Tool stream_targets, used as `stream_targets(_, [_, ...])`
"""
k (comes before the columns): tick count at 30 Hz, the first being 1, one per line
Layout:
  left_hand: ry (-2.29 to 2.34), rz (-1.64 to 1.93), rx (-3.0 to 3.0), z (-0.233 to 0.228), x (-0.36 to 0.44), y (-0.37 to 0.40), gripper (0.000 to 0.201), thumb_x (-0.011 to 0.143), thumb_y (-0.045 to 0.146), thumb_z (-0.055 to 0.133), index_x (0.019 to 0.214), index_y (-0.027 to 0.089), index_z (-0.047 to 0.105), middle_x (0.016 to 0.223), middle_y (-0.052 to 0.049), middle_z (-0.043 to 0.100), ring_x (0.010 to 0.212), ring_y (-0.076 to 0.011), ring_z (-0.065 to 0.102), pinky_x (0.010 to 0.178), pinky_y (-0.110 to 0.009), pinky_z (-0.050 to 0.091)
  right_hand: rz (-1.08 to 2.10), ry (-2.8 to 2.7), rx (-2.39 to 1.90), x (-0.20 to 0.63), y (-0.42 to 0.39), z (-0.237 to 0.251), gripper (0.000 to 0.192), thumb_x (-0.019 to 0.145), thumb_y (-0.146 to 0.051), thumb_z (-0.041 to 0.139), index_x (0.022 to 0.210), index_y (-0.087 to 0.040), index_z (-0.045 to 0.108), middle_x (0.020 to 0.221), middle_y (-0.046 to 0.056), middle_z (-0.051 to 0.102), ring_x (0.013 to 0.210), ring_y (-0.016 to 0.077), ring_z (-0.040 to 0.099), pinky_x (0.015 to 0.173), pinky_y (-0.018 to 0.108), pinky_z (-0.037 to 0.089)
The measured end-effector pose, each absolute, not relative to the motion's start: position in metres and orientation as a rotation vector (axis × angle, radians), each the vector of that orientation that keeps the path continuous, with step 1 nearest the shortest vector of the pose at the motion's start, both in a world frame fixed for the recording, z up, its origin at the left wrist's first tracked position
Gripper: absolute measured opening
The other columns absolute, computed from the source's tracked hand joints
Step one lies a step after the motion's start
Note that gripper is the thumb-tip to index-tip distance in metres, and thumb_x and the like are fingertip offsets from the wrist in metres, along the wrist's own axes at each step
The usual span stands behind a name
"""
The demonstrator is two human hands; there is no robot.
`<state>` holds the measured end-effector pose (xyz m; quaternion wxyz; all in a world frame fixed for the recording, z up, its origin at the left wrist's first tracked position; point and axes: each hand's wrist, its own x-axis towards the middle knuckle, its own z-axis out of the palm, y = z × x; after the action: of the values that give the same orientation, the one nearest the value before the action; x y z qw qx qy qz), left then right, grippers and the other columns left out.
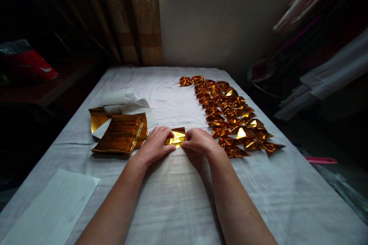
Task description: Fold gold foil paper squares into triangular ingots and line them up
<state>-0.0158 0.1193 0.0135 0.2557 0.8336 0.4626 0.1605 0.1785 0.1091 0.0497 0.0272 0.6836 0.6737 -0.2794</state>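
Gold foil piece (177, 137), small and partly folded, lying flat on the white cloth (178, 199) at table centre, between both hands. Long axis running left to right across the table, upper edge tilted slightly up toward the right; which end counts as its front cannot be told. Left hand (155, 144) pressed down on its left end, fingers closed over the foil edge. Right hand (198, 140) pinching its right end, fingertips together on the foil. Hands close, nearly touching over the piece.

Just left of the left hand, a stack of flat gold foil sheets (120, 134), with one loose sheet (97, 118) and crumpled white paper (122, 101) behind. To the right, a long band of folded gold foil shapes (230, 116) reaching from near the right wrist toward the far table edge, nearest ones just beside the right hand. White lined sheet (54, 208) at near left corner, well apart. Nothing lying on the foil piece besides the fingers. Curtain (135, 15) and pale wall (218, 19) beyond the table.
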Motion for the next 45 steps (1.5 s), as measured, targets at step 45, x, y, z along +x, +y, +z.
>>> stream_targets(45, [1.234,0.289,2.245,0.024,-0.029,0.121,0.037,0.073,0.017,0.065,0.108,0.026,0.065,0.127,-0.005,0.060,0.123,-0.0261,0.049,0.108,-0.042,0.036,-0.853,2.080,2.198,0.192,0.105,0.056,0.016,0.076,-0.033,0.065,0.082,-0.023,0.076,0.076,0.003,0.073,0.074,0.0167,0.064,0.060,0.024,0.035])
